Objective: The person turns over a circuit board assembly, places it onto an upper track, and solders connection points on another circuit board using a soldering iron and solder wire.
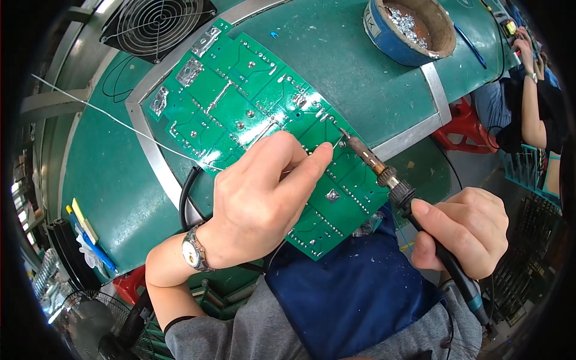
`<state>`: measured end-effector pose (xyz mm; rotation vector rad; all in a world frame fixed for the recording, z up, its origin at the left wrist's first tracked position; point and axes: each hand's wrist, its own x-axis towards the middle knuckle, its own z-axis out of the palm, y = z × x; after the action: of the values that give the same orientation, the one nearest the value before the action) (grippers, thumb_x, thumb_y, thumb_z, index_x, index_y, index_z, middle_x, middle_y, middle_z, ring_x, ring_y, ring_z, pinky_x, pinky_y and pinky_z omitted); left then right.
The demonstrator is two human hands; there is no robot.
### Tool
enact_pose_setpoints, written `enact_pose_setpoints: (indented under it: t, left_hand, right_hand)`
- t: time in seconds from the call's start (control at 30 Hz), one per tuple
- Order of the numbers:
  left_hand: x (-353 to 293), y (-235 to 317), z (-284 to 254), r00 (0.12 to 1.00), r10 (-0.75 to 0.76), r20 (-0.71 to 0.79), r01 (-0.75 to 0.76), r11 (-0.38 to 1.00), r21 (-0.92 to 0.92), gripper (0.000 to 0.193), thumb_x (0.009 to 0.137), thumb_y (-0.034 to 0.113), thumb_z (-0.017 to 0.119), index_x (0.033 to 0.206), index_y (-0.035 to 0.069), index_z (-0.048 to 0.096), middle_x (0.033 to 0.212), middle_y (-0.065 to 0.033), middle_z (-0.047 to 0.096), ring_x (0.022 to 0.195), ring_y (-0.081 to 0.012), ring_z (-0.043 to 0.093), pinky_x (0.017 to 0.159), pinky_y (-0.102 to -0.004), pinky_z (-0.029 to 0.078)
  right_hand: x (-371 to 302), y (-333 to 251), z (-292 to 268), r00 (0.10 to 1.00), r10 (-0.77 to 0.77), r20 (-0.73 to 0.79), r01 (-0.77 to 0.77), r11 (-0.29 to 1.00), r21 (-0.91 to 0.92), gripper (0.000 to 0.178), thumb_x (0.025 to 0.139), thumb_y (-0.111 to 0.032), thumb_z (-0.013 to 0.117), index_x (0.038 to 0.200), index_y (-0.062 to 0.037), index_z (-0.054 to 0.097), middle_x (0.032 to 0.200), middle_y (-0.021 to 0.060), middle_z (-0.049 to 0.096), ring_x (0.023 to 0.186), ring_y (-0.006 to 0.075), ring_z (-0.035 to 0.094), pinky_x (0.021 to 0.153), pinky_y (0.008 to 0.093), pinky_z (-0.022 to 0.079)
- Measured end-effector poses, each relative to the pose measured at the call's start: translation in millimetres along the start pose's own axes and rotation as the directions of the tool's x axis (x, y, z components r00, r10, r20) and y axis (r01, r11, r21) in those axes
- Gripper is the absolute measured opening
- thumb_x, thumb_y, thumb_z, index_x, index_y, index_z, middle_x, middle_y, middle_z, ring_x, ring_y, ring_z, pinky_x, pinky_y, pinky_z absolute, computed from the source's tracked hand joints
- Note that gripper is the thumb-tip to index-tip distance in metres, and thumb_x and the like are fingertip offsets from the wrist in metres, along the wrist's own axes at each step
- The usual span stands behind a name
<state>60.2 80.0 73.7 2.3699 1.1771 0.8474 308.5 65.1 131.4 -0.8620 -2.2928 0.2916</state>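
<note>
A large green circuit board [276, 96] lies at a slant across the table's near edge, its solder side up with rows of shiny joints. Over its middle, my left hand [261, 186] pinches a thin solder wire [129, 133] that trails off to the upper left. The wire's short end pokes out past my fingertips toward the board's right edge. My right hand [465, 231] grips a soldering iron [444, 249] by its black handle. The iron's tip meets the board near that wire end; whether tip and wire touch I cannot tell.
A blue-sided round tub [399, 51] with solder scraps stands at the back right, a blue pen-like tool [470, 45] beside it. A black fan [159, 24] sits at the back left. Another person's arm [533, 102] and a red stool [462, 129] are at the right.
</note>
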Motion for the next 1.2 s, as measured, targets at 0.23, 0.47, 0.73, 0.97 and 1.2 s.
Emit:
enact_pose_setpoints:
  t: [0.23, 0.47, 0.73, 0.97, 1.2]
  left_hand:
    - [0, 0, 1, 0.999, -0.018, 0.036, 0.017, 0.999, 0.031, 0.044, 0.067, -0.01, 0.073, 0.107, 0.007, 0.071, 0.076, -0.0034, 0.052, 0.055, -0.0134, 0.05, 0.046, -0.0271, 0.038]
    - [-2, 3, -1, 1.0, 0.002, -0.012, -0.002, 1.0, 0.008, 0.041, 0.067, -0.009, 0.074, 0.105, 0.007, 0.072, 0.074, -0.0037, 0.053, 0.056, -0.013, 0.052, 0.046, -0.0263, 0.041]
    - [-2, 3, 2, 0.998, 0.046, 0.048, -0.044, 0.998, -0.047, 0.04, 0.068, -0.009, 0.073, 0.105, 0.006, 0.072, 0.081, -0.0055, 0.056, 0.062, -0.0152, 0.056, 0.049, -0.0262, 0.044]
    - [0, 3, 6, 0.996, 0.047, 0.074, -0.042, 0.997, -0.067, 0.042, 0.069, -0.011, 0.071, 0.107, 0.004, 0.07, 0.088, -0.0072, 0.056, 0.064, -0.0163, 0.057, 0.052, -0.0276, 0.046]
    - [-1, 2, 4, 0.994, 0.106, 0.013, -0.107, 0.994, 0.033, 0.041, 0.067, -0.009, 0.073, 0.105, 0.006, 0.071, 0.082, -0.0059, 0.055, 0.063, -0.0165, 0.055, 0.051, -0.0276, 0.045]
  right_hand:
    - [3, -9, 3, 0.996, -0.047, 0.071, 0.055, 0.991, -0.119, 0.02, 0.076, -0.014, 0.075, 0.088, 0.0023, 0.072, 0.063, 0.0024, 0.056, 0.046, 0.0107, 0.049, 0.037, 0.0222, 0.037]
    - [-3, -13, -19, 0.996, -0.007, 0.087, 0.012, 0.998, -0.059, 0.02, 0.08, -0.019, 0.073, 0.086, 0.0012, 0.072, 0.06, 0.0018, 0.055, 0.045, 0.0101, 0.05, 0.036, 0.0215, 0.034]
    - [-11, -14, -11, 0.998, 0.0, 0.059, 0.003, 0.999, -0.052, 0.019, 0.08, -0.018, 0.073, 0.085, 0.001, 0.072, 0.06, 0.0017, 0.055, 0.045, 0.0094, 0.05, 0.036, 0.0213, 0.033]
    - [-8, -19, -7, 0.997, 0.0, 0.083, 0.012, 0.99, -0.14, 0.016, 0.077, -0.014, 0.073, 0.085, 0.0006, 0.072, 0.063, 0.002, 0.055, 0.046, 0.01, 0.048, 0.037, 0.0216, 0.034]
    - [-6, -23, -11, 0.985, -0.029, 0.169, 0.057, 0.985, -0.164, 0.025, 0.084, -0.021, 0.07, 0.085, 0.0042, 0.07, 0.061, 0.0046, 0.058, 0.046, 0.0123, 0.052, 0.038, 0.0229, 0.035]
